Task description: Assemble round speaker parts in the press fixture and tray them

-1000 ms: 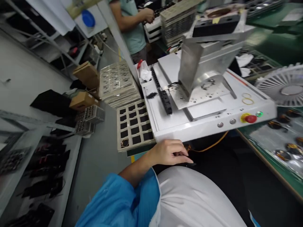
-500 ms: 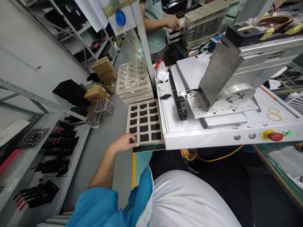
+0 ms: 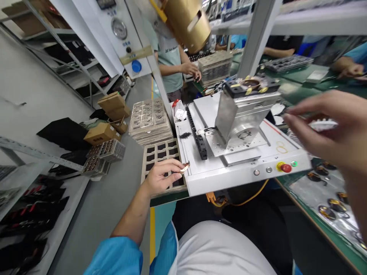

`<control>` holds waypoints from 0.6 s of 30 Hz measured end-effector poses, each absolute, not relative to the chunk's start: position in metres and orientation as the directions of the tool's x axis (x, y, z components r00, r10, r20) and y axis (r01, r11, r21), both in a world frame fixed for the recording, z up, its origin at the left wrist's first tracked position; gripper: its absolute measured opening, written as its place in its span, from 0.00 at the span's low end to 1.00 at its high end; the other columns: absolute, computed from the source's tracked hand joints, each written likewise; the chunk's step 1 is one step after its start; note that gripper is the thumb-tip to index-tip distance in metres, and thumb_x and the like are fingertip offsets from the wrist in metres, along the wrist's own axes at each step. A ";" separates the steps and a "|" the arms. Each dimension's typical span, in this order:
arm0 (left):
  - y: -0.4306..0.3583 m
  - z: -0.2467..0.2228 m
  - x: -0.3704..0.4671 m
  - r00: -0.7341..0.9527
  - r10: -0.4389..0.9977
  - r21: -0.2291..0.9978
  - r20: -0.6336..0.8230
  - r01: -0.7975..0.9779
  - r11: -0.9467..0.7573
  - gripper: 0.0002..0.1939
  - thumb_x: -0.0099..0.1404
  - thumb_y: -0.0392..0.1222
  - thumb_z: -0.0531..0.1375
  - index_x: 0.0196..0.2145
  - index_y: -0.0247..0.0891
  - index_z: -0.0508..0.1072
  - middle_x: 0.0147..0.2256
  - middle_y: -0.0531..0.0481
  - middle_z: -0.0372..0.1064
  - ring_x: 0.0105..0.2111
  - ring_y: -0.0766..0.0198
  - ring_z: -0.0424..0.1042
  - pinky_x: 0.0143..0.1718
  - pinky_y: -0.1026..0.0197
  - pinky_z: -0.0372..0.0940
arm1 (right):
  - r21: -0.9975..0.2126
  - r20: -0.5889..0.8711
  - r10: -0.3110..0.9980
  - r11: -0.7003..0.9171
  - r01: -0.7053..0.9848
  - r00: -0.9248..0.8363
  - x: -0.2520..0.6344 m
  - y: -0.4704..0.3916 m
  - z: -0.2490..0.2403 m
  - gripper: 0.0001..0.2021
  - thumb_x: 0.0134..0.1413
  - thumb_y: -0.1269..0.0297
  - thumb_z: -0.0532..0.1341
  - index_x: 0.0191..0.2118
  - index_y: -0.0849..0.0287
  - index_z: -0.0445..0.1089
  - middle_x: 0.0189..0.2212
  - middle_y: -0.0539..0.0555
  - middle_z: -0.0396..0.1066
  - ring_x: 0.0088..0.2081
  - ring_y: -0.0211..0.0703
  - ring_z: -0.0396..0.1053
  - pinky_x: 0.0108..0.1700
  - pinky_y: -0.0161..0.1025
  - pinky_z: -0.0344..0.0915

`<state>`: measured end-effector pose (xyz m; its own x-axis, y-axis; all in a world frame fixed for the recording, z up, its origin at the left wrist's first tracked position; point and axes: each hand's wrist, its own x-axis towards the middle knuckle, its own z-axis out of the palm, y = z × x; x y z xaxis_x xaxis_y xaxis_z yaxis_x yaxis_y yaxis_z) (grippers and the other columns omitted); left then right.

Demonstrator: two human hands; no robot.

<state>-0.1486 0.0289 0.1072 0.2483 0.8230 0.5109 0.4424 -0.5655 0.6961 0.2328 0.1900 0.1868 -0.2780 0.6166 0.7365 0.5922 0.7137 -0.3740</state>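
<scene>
Several dark inserts [image 3: 162,146] in tray [image 3: 156,153]

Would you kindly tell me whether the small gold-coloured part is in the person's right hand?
No, the left hand holds the small gold-coloured part, and the right hand is well apart from it.

A small, curved gold-coloured part [image 3: 185,168] (tilted, its top brownish) is pinched in the left hand [image 3: 163,175].

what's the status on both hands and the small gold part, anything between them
Left hand pinching small gold part near white machine's left edge. Right hand in the air, grip unclear. Metal fixture between hands in view.
</scene>
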 end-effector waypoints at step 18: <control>0.175 0.220 -0.079 0.166 0.707 0.510 0.688 0.583 -0.633 0.24 0.63 0.52 0.71 0.51 0.35 0.79 0.55 0.39 0.72 0.42 0.61 0.78 0.51 0.52 0.76 | -0.432 0.411 0.577 0.805 0.406 -0.706 0.171 0.300 0.283 0.09 0.46 0.69 0.74 0.37 0.56 0.80 0.35 0.50 0.79 0.39 0.48 0.76 0.51 0.47 0.73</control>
<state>-0.0789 0.1752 0.2205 0.1657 0.7068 0.6878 0.5826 -0.6328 0.5100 0.1706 0.2996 0.2828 -0.7061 0.5768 0.4107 0.4061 0.8050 -0.4324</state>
